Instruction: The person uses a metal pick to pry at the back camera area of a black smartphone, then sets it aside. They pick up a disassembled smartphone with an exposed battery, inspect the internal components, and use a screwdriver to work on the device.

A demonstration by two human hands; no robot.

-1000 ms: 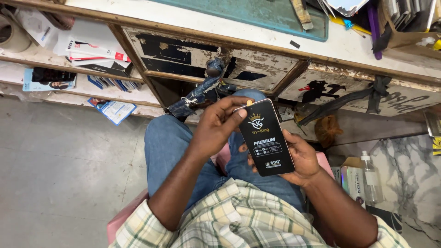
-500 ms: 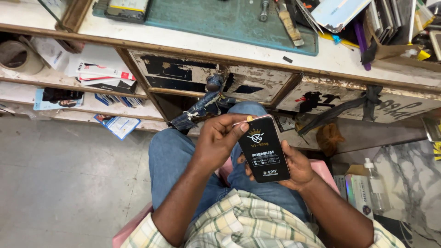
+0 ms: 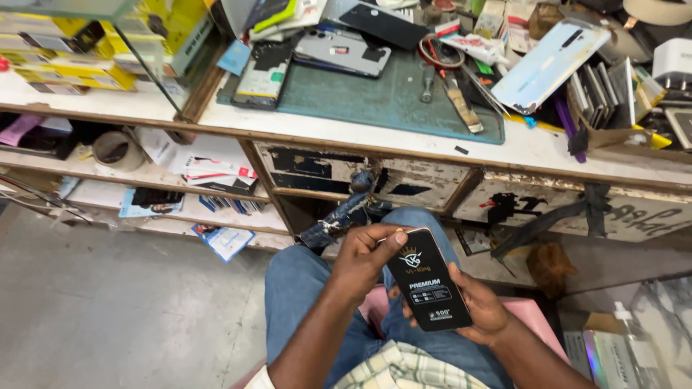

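Held item: a black phone-shaped panel with white print (image 3: 428, 282), flat and tilted, just below the workbench edge and above your lap in blue jeans (image 3: 303, 288).

Right hand (image 3: 481, 311): cupped under the panel's lower end, fingers wrapped around its right edge, gripping it.

Left hand (image 3: 366, 261): closed at the panel's top left corner, thumb and forefinger pinched on a thin edge there; what they pinch is too small to tell.

Seat: a pink stool (image 3: 537, 320), under you.

Surface: a worn white workbench (image 3: 519, 148) with chipped, black-marked drawer fronts, directly ahead of the panel. On it lies a teal work mat (image 3: 382, 97); a grey phone, back up (image 3: 342, 52), rests at the mat's far edge, a brush-like tool (image 3: 460, 101) at its right side, a pale blue phone back cover (image 3: 549, 63) right of the mat, and yellow boxes (image 3: 68, 68) far to the mat's left.

Room: open shelves (image 3: 144, 180) with papers and a tape roll (image 3: 115, 150) left of the drawers; grey concrete floor (image 3: 108, 317) below the shelves.
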